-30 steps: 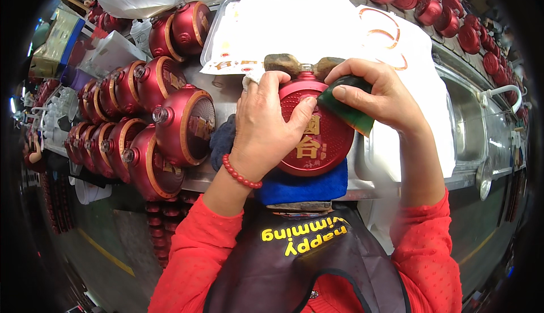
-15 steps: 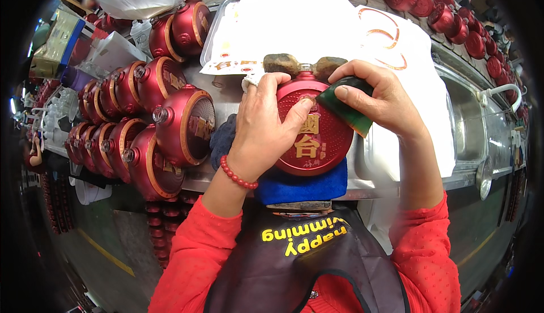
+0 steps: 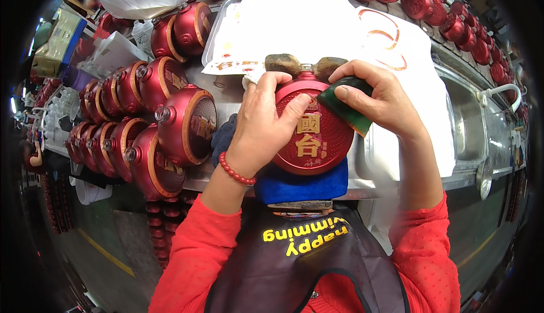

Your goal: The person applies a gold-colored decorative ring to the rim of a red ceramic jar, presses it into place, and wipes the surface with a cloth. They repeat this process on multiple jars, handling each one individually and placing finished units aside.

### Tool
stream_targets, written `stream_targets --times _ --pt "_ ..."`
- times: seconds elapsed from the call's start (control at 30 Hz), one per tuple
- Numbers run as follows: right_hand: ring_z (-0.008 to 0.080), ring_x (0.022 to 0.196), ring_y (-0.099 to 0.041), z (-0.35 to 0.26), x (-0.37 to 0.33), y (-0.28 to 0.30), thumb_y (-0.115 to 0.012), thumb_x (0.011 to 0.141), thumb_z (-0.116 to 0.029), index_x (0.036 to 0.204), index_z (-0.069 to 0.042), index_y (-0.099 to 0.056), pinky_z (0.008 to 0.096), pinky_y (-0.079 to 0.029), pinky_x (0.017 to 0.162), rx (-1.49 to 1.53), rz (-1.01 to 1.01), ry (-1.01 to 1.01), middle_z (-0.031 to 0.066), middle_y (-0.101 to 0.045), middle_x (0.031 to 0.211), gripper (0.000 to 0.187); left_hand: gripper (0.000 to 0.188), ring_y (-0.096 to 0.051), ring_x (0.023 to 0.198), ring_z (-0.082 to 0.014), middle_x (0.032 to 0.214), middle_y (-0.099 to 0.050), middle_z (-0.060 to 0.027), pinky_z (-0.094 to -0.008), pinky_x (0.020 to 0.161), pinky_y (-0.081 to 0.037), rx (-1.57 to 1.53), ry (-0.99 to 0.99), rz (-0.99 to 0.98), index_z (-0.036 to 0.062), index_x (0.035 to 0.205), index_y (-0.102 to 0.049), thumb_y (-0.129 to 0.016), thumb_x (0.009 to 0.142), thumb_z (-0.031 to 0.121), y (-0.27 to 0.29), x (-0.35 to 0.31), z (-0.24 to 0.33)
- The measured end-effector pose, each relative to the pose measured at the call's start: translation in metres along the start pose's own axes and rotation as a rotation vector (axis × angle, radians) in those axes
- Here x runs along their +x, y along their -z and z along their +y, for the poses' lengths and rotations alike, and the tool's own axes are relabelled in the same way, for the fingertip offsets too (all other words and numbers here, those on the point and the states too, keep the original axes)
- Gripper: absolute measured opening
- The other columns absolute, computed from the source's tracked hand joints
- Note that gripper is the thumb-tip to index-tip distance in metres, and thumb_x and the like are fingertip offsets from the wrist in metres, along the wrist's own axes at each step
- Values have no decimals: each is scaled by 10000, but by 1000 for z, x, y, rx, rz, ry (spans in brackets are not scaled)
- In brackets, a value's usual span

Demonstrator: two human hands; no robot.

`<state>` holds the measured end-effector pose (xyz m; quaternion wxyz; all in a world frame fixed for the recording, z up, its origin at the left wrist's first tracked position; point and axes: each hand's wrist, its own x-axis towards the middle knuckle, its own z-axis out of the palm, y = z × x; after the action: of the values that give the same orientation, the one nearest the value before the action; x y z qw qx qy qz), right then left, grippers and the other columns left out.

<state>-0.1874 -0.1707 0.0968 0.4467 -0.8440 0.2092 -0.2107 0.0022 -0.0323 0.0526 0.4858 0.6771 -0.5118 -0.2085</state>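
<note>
A round, flat-faced red bottle (image 3: 334,134) with raised gold characters lies face up in front of me, its neck pointing away. It rests on a folded blue cloth (image 3: 300,185). My left hand (image 3: 263,123) grips the bottle's left side, with the thumb lying on its face beside the upper gold lettering. Between the thumb and fingers of my right hand (image 3: 377,98) is a dark green, flat scraper (image 3: 347,102). Its edge overlaps the bottle's upper right face. Two dark, worn support blocks (image 3: 281,64) flank the bottle neck.
White sheets (image 3: 294,24) with gold-red transfers and ring strips (image 3: 386,38) cover the table beyond. Several red bottles (image 3: 187,125) stand stacked at the left. To the right is a metal sink (image 3: 469,123) with a white tap (image 3: 504,89). More bottles (image 3: 416,1) line a far conveyor.
My left thumb has slid slightly up and left across the bottle's face, baring more lettering. My right hand and the scraper barely differ. Bottles on the far conveyor have shifted right.
</note>
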Motion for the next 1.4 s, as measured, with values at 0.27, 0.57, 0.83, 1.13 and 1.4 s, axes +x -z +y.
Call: stream_targets --times 0.27,0.57,0.83,1.13,1.4 --pt "128 902 -625 -2 -2 0 -707 943 -219 1085 -18 -702 289 -521 836 42 -39 1 49 -692 948 246 499 -621 993 -412 1047 -655 -230 -495 875 -489 185 -82 48 10 1178 -590 -778 888 371 -4 -3 4" --pt "131 921 -622 -2 -3 -1 -699 943 -206 1104 -15 -691 289 -516 848 17 -16 -2 48 -686 971 250 484 -629 1011 -397 1077 -661 -235 -477 894 -495 100 -71 38 -6 1189 -596 -761 907 351 -3 -3 1" --pt "141 940 -633 7 -12 0 -692 942 -183 1110 -12 -686 291 -513 863 -27 38 -31 55 -681 1008 240 454 -632 1036 -393 1094 -661 -236 -459 912 -505 70 -110 32 -17 1203 -600 -744 922 308 -2 -4 -2" --pt "243 930 -659 -12 -13 -10 -721 886 -99 1097 -27 -665 335 -521 840 -297 117 183 92 -680 998 231 412 -656 1056 -343 1145 -671 -221 -403 949 -506 -123 -101 48 -12 1254 -590 -635 1031 332 -1 -2 -9" --pt "206 861 -580 -39 -63 -31 -736 723 -155 857 -165 -648 390 -443 810 -506 -250 634 -4 -554 843 160 483 -465 1324 -285 1337 -679 0 -540 1184 -238 514 -654 -80 239 1402 -656 -602 978 466 13 -40 -13"
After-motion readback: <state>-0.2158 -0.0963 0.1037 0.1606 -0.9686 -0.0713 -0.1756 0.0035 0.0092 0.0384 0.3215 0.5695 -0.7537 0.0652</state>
